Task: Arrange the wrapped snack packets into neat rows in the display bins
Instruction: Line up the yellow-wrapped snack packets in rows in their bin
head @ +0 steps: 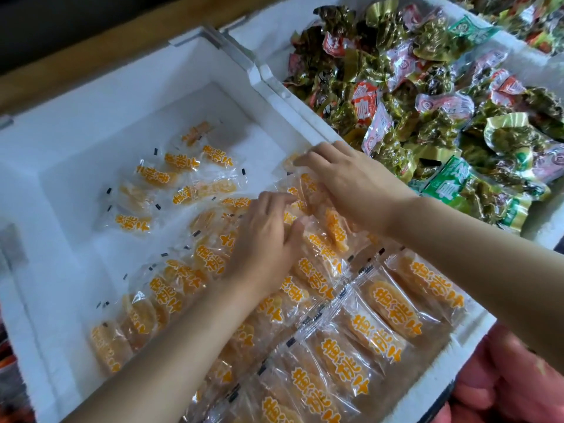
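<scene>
Inside bin (91, 123), left hand (265, 239) pinches, right hand (345, 181) presses diagonal-lying packets (320, 254).

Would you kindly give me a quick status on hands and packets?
Left hand pinches packets; right hand rests on them. Near rows neat, far ones loose in bin. Nothing in the way.
</scene>
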The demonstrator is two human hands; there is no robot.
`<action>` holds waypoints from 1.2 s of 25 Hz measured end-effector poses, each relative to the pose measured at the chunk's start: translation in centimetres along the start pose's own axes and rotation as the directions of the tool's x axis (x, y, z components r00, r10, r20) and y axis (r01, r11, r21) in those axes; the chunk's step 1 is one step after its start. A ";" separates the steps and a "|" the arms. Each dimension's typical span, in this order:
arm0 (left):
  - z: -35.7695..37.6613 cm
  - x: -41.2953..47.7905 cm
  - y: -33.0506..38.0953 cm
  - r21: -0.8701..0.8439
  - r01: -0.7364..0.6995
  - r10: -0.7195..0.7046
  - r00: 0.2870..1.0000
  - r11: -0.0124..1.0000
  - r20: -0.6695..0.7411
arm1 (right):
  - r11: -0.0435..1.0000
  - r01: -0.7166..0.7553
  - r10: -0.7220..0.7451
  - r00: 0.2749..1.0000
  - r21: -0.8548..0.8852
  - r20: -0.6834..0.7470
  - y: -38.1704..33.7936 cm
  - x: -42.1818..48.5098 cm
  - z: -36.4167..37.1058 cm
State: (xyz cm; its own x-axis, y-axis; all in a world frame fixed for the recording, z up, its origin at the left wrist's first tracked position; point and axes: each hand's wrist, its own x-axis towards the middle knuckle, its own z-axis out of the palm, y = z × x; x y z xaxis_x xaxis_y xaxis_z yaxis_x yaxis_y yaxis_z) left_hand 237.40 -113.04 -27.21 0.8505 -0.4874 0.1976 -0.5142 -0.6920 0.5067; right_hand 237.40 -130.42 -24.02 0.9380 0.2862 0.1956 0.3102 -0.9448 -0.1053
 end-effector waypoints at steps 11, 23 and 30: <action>-0.1 7.2 -1.7 -0.187 0.300 -0.307 0.952 0.936 -0.011 | 0.977 -0.210 0.212 0.968 0.032 -0.136 0.6 4.7 0.2; -5.0 -2.5 0.6 -0.556 0.257 -0.424 0.885 0.790 -0.194 | 0.909 0.173 -0.099 0.974 0.380 -0.206 -3.7 -5.2 -0.5; -1.7 -7.7 -1.2 0.032 0.085 -0.085 0.996 0.996 -0.014 | 0.940 0.283 -0.308 0.945 0.192 0.114 -5.0 -6.5 -0.2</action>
State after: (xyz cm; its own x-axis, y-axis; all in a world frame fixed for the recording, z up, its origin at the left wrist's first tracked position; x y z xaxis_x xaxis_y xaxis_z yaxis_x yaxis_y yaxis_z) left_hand 231.64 -107.53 -27.95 0.8924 -0.4196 0.1658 -0.4434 -0.7476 0.4945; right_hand 229.72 -127.60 -24.52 0.8082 0.5792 0.1062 0.5867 -0.7763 -0.2307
